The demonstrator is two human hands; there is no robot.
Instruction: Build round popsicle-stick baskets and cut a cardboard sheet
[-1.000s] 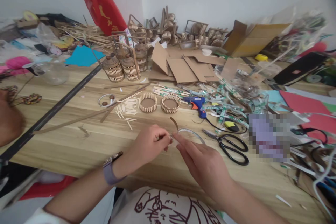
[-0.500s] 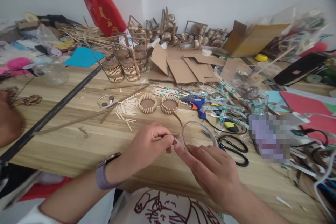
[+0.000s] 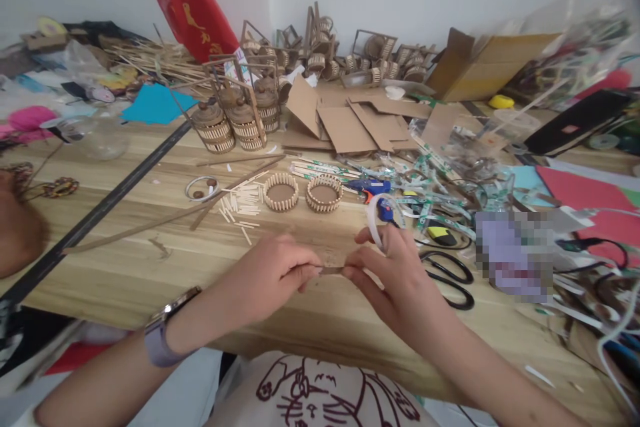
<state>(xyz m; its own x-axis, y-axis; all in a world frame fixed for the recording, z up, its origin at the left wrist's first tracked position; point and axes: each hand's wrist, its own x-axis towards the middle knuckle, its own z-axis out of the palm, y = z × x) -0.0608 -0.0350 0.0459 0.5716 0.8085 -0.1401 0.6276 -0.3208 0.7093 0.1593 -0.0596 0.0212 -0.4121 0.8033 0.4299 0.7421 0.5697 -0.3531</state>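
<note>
A short stretch of narrow brown strip runs between my two hands, low above the table. My left hand pinches one end of it between thumb and fingers; a watch is on that wrist. My right hand pinches the other end and also carries a thin pale ring, which looks like a roll of tape, around or against its fingers. Beyond the hands stand two small round baskets, a left one and a right one, each with a brown base and a wall of short wooden sticks.
Loose short sticks lie left of the baskets. A blue glue gun and black-handled scissors are to the right, amid wrappers. Cardboard pieces and finished baskets stand behind. Another person's hand shows at far left.
My hands have drawn apart, stretching the strip between them. The pale ring has gone up from the table side with my right hand. The brown strip beside the right basket no longer shows there.
</note>
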